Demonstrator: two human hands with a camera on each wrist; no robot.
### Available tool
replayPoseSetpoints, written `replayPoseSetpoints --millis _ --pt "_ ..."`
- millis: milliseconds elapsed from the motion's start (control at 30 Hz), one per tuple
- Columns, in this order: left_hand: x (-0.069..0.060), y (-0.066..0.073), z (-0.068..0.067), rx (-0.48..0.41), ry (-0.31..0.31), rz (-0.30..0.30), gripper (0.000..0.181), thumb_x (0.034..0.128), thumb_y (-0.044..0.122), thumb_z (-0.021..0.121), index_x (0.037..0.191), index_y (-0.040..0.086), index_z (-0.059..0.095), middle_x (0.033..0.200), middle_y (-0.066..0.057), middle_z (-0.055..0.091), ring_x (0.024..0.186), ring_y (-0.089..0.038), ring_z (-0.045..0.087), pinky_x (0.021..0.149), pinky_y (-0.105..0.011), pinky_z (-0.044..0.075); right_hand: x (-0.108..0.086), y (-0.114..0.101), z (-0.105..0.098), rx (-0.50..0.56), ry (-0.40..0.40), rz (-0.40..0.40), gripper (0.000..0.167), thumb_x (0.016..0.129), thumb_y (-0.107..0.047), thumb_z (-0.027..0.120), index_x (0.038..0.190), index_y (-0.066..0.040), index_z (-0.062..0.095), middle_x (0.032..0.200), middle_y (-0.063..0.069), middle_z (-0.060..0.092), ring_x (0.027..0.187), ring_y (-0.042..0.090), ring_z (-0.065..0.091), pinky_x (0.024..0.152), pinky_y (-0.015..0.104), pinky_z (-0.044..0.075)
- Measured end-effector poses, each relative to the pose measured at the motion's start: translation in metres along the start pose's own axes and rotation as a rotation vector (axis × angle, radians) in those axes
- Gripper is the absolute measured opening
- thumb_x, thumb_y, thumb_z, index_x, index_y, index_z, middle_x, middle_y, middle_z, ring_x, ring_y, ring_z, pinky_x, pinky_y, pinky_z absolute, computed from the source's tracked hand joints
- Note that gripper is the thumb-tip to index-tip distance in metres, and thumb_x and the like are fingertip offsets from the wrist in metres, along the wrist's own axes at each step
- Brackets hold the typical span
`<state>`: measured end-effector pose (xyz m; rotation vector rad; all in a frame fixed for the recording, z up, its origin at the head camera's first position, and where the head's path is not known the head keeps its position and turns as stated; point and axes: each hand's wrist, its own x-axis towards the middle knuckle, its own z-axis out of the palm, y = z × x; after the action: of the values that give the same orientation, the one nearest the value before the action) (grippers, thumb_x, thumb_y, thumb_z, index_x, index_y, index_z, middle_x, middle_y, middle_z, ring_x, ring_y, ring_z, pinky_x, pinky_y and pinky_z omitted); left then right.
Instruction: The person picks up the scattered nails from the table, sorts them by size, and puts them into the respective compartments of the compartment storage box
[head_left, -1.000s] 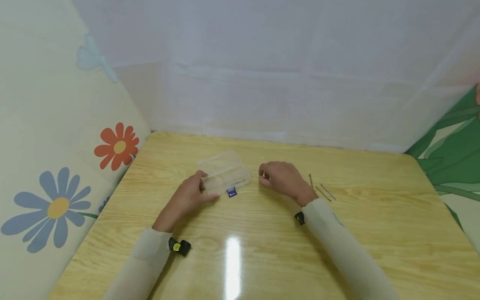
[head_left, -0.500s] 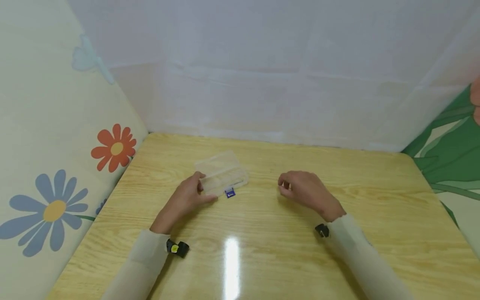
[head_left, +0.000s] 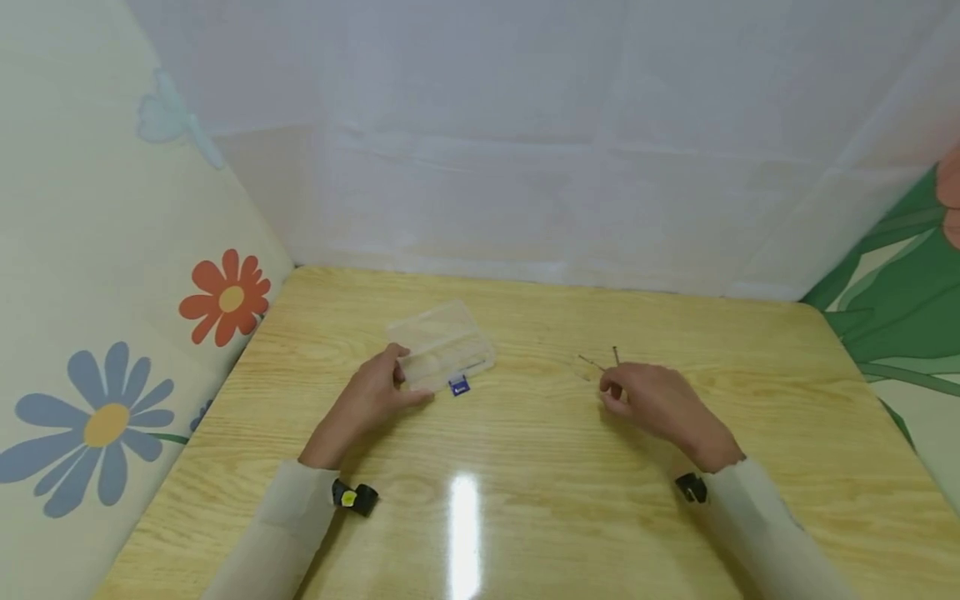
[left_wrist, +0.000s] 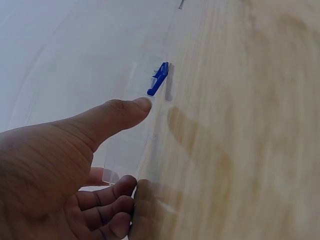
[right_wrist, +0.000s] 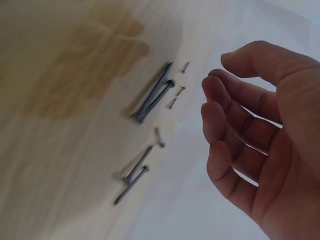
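Observation:
A clear plastic box (head_left: pixel 442 333) with its lid raised lies left of the middle of the table. On its front edge is a blue latch (head_left: pixel 459 385), and a thin dark nail (head_left: pixel 472 365) appears inside. My left hand (head_left: pixel 378 387) holds the box's left end, thumb along the front beside the latch (left_wrist: pixel 159 80) in the left wrist view. My right hand (head_left: pixel 660 408) hovers near loose nails (head_left: pixel 616 355), its fingers loosely bent and holding nothing. Several nails, long (right_wrist: pixel 157 97) and short (right_wrist: pixel 185 67), lie apart from the fingers in the right wrist view.
The wood-grain table (head_left: pixel 525 492) ends at a pale cloth backdrop (head_left: pixel 480 150). A flower-patterned panel (head_left: pixel 67 250) stands at the left, and another panel with green leaves (head_left: pixel 900 292) at the right.
My right hand has moved right and nearer to me, away from the box and over to the loose nails. My left hand stays on the box.

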<state>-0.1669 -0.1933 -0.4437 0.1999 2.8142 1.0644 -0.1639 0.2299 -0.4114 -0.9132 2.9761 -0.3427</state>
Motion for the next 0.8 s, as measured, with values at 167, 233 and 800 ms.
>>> replayPoseSetpoints --millis 167,233,800 --pt "0.001 -0.001 0.002 0.001 -0.002 -0.001 0.08 0.0858 0.038 0.086 0.14 -0.007 0.046 0.099 -0.013 0.06 0.081 -0.024 0.056 0.073 -0.04 0.049 -0.014 0.009 0.001 -0.004 0.007 0.028 0.01 0.095 -0.018 0.071 0.102 -0.012 0.075 0.09 -0.005 0.069 0.077 0.011 0.065 0.063 0.034 0.054" --pt "0.001 -0.001 0.002 0.007 0.002 -0.003 0.08 0.0855 0.037 0.086 0.14 -0.006 0.047 0.099 -0.013 0.06 0.082 -0.025 0.056 0.073 -0.041 0.049 -0.019 0.012 0.0 0.011 0.009 0.036 0.01 0.095 -0.018 0.072 0.102 -0.011 0.075 0.09 -0.005 0.069 0.078 0.012 0.065 0.065 0.035 0.055" --pt "0.002 -0.002 0.003 0.005 -0.003 -0.002 0.081 0.0847 0.036 0.087 0.141 -0.005 0.046 0.098 -0.012 0.059 0.082 -0.025 0.055 0.073 -0.04 0.048 -0.041 0.024 -0.002 0.061 -0.068 0.16 0.008 0.095 -0.02 0.073 0.101 -0.015 0.076 0.092 -0.006 0.07 0.085 0.017 0.067 0.072 0.044 0.055"
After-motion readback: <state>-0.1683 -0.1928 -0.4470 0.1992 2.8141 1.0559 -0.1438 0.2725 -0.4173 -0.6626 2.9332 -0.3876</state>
